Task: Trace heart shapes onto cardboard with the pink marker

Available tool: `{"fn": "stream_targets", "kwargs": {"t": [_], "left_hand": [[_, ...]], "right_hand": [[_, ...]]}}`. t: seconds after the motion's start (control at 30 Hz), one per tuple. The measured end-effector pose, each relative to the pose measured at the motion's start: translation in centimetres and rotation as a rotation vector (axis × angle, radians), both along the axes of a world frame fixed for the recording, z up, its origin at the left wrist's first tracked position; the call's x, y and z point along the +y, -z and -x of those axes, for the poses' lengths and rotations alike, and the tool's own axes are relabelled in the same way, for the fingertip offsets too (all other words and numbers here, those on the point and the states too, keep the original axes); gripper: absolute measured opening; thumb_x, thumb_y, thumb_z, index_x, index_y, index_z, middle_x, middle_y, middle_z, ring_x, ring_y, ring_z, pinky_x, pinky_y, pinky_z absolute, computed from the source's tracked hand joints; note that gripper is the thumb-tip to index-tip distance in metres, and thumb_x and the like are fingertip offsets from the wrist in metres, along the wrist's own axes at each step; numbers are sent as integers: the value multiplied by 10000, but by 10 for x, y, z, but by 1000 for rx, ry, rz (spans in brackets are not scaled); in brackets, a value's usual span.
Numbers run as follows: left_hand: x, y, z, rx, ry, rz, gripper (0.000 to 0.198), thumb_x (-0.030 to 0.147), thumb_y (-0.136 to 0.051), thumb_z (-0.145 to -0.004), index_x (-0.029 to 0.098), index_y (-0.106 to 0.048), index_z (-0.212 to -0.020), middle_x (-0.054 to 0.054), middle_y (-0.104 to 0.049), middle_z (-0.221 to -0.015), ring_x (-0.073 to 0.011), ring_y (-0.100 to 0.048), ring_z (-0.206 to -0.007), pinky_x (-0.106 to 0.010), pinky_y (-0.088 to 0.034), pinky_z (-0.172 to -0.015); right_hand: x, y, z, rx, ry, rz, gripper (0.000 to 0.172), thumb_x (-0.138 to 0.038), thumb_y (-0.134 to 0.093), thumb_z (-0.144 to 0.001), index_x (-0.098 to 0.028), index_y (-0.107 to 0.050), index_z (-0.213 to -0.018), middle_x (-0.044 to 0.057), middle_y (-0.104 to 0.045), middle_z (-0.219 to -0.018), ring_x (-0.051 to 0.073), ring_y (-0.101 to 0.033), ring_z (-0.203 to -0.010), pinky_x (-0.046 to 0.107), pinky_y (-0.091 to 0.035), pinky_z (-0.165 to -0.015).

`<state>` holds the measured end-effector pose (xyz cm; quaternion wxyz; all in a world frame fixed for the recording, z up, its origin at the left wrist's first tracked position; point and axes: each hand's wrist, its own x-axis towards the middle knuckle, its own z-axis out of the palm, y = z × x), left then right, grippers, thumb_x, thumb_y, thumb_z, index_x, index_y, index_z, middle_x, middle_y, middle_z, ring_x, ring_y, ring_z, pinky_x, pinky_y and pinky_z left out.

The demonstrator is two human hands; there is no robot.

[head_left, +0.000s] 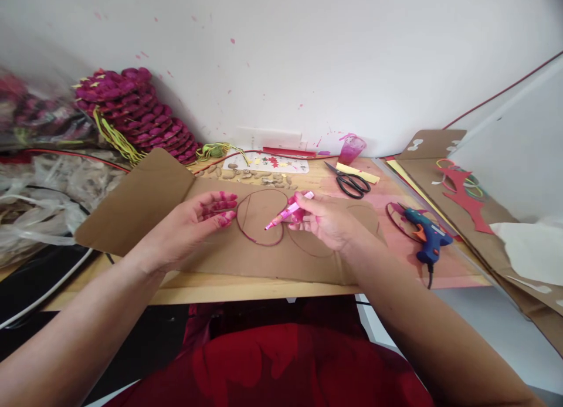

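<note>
A sheet of brown cardboard [145, 207] lies on the wooden table [246, 287] with two drawn circles on it. My right hand [328, 222] is closed around a pink marker [288, 210], its tip pointing left at the edge of the left circle [260, 216]. My left hand [197, 222] lies on the cardboard just left of that circle, fingers stretched out, stained pink, holding nothing.
Black scissors [352, 183] and a pink cup [350, 149] stand behind the cardboard. A blue glue gun [427, 234] lies to the right. A stack of magenta woven pieces [141, 114] leans at the wall on the left, plastic bags [39, 196] below it. More cardboard with red cut-outs [466, 199] sits far right.
</note>
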<state>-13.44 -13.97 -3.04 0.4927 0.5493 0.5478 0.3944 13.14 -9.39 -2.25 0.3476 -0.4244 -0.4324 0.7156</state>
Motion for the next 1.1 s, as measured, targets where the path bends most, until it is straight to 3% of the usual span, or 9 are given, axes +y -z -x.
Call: {"fn": "stream_targets", "kwargs": {"t": [0.17, 0.27, 0.47, 0.7, 1.1], "left_hand": [[2, 8, -1, 312, 20, -179, 624, 566, -720, -800, 207, -594, -1296, -111, -614, -1369, -278, -621, -1205, -497, -509, -1065], [2, 12, -5, 556, 68, -336, 591, 566, -715, -808, 248, -618, -1297, -103, -568, -1420, -308, -527, -1324, -531, -444, -1128], [6, 13, -23, 836, 215, -433, 625, 470, -731, -828, 271, -577, -1401, -141, -462, -1512, -342, -394, -1426, -554, -362, -1178], [10, 8, -41, 974, 318, -316, 594, 482, -673, -881, 331, -554, -1444, -144, -360, -1592, -379, -313, -1474, -562, -332, -1190], [9, 9, -34, 945, 354, -411, 523, 488, -656, -890, 346, -607, -1391, -127, -433, -1561, -359, -408, -1401, -568, -375, -1153]], "right_hand": [[-4, -1, -19, 31, 103, -37, 285, -418, -825, -762, -200, -653, -820, 19, -684, -810, 179, -663, -816, 328, -525, -743], [-8, -2, -32, 45, 201, -40, 298, -407, -861, -719, -202, -662, -804, -6, -651, -771, 152, -628, -743, 341, -542, -734], [-17, 7, -45, 58, 168, 9, 321, -440, -852, -731, -201, -643, -779, -2, -628, -716, 168, -659, -764, 308, -539, -725], [-18, 16, -44, 80, 137, 42, 312, -448, -842, -750, -196, -670, -816, -13, -598, -702, 154, -657, -778, 268, -538, -719], [-22, 15, -41, 92, 130, 30, 332, -458, -840, -752, -196, -647, -815, -25, -581, -669, 204, -694, -874, 309, -512, -765]]}}
